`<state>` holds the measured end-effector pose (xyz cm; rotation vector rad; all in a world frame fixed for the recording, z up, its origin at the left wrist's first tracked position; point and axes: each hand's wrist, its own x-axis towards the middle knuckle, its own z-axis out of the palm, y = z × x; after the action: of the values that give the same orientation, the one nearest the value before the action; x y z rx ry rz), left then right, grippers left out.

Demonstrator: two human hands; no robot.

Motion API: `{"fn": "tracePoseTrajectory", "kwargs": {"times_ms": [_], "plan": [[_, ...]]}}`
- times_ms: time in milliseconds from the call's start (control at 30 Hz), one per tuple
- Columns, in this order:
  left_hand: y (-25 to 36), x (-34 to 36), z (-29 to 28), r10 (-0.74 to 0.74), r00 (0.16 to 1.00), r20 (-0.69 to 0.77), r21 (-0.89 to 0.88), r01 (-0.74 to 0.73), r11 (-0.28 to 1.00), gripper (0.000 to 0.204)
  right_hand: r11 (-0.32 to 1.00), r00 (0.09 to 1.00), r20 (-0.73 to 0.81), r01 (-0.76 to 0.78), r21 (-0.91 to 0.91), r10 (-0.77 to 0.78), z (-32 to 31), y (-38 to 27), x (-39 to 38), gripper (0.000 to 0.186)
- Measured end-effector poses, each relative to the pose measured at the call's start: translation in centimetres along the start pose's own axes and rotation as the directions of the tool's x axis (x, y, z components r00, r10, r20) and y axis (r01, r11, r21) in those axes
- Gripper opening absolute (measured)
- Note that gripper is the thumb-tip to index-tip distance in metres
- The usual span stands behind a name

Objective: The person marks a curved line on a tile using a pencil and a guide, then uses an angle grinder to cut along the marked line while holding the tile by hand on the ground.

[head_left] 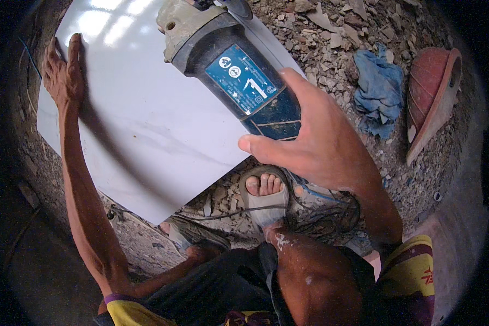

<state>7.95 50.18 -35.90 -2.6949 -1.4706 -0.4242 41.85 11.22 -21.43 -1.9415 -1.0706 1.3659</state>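
A large white tile sheet (168,119) with faint grey veining lies on the rubble. My left hand (65,73) rests on its left side, near the edge, fingers stretched out and holding nothing. My right hand (320,136) grips the body of a dark blue and black angle grinder (239,81) with a grey metal head, held over the right part of the tile. The grinder's head reaches toward the top edge of the view, and its disc is only partly visible there.
Broken rubble (323,32) covers the ground at right, with a crumpled blue cloth (377,92) and a dusty red rounded object (426,92) with a rim. Cables (233,209) run beside my sandalled feet (263,190), below the tile.
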Motion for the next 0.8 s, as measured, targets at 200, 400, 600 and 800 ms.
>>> {"fn": "tracePoseTrajectory", "kwargs": {"times_ms": [200,400,600,800], "plan": [[0.2,0.0,0.3,-0.014,1.000,-0.026,0.013,0.014,1.000,0.105,1.000,0.999,0.026,-0.024,-0.013,0.024,-0.4,0.1,-0.6,0.055],[-0.6,0.2,0.4,0.013,1.000,0.007,0.055,-0.013,0.998,0.105,0.999,1.000,0.029,-0.010,-0.038,0.012,-0.4,1.1,-1.3,0.056],[-0.2,0.1,0.0,0.001,1.000,-0.026,0.030,-0.001,1.000,0.104,0.999,0.998,0.048,-0.039,0.010,0.039,-0.6,1.1,-2.1,0.058],[0.1,0.4,-0.5,-0.044,0.999,-0.002,0.019,0.044,0.999,0.105,0.994,0.993,0.063,-0.099,0.035,0.097,-0.7,1.3,-2.8,0.059]]}}
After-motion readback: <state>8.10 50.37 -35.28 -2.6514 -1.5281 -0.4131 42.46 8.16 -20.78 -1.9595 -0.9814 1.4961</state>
